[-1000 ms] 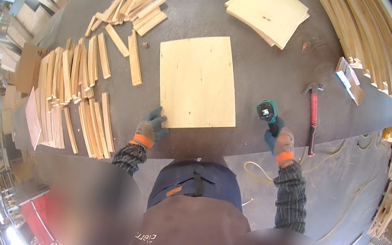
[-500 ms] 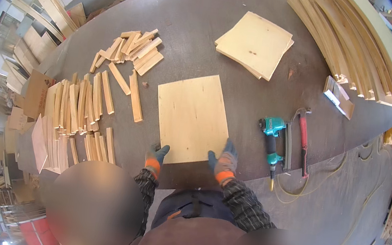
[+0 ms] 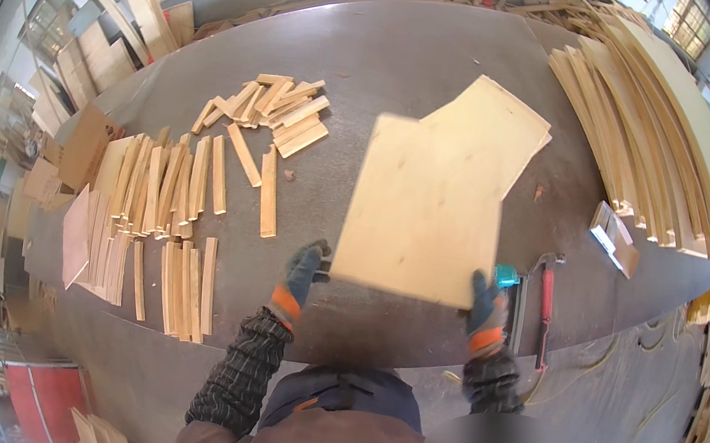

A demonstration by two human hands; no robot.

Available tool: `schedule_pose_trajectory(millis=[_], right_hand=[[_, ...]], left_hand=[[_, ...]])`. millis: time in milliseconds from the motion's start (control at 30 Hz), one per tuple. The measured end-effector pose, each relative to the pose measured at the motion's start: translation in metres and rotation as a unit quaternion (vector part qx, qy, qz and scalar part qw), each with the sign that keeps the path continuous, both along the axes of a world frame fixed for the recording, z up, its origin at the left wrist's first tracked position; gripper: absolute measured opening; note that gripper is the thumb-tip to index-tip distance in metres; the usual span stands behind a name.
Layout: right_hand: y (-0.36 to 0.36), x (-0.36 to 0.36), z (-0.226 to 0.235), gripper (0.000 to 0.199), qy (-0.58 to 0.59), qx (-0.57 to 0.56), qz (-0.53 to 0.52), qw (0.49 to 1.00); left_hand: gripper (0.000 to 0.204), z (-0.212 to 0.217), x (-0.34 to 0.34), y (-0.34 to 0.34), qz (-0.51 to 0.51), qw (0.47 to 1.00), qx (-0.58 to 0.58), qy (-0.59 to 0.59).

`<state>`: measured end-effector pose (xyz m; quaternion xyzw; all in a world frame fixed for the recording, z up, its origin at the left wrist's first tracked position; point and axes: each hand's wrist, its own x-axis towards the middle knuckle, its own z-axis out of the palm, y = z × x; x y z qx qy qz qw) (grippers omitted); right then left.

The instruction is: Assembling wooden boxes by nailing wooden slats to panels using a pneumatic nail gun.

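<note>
A square plywood panel (image 3: 421,217) is raised and tilted over the worktable, hiding part of the square panels behind it. My right hand (image 3: 487,309), in a grey-blue glove with an orange cuff, grips its lower right corner. At the lower left corner is my left hand (image 3: 301,275), gloved the same way. Its fingers are apart and seem just off the panel's edge. Behind the raised panel lie stacked square panels (image 3: 504,125). Mostly hidden by the panel and my right hand is a teal nail gun (image 3: 506,276). Beside it lies a red-handled hammer (image 3: 546,300).
Short wooden strips (image 3: 267,107) lie heaped on the dark worktable (image 3: 376,59), with longer strips (image 3: 158,187) at the left. Curved wooden pieces (image 3: 627,132) are stacked at the far right, near a small open box (image 3: 613,238). A yellowish hose (image 3: 638,420) runs over the floor.
The panel has come up off the table and moved right, now overlapping the stacked panels and nail gun. My right hand moved with it; my left hand has opened away from its edge.
</note>
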<state>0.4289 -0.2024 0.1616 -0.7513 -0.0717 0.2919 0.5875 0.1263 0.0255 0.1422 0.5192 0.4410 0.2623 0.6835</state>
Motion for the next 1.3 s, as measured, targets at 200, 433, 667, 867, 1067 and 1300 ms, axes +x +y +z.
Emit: schedule_pose_trajectory(millis=[200, 433, 667, 867, 1067, 1300], right_hand=[[0.104, 0.16, -0.017, 0.045, 0.001, 0.027, -0.014, 1.0], [0.075, 0.119, -0.098, 0.034, -0.033, 0.012, -0.032, 0.999], [0.09, -0.03, -0.046, 0.034, -0.153, -0.069, 0.138, 0.976], [0.065, -0.139, -0.074, 0.049, -0.024, -0.122, 0.189, 0.974], [0.063, -0.232, -0.083, 0.035, -0.011, -0.158, 0.213, 0.964], [0.054, -0.233, -0.095, 0.028, -0.06, -0.201, 0.253, 0.945]], left_hand=[[0.044, -0.107, -0.132, -0.029, 0.045, 0.944, 0.288, 0.157], [0.037, -0.066, -0.262, -0.109, 0.242, 0.915, 0.026, 0.323], [0.032, -0.056, -0.429, 0.014, 0.543, 0.809, 0.101, 0.202], [0.048, -0.012, -0.558, 0.196, 0.595, 0.793, 0.008, -0.129], [0.073, -0.001, -0.681, 0.322, 0.596, 0.757, -0.034, -0.267], [0.05, -0.019, -0.715, 0.397, 0.606, 0.714, -0.11, -0.333]])
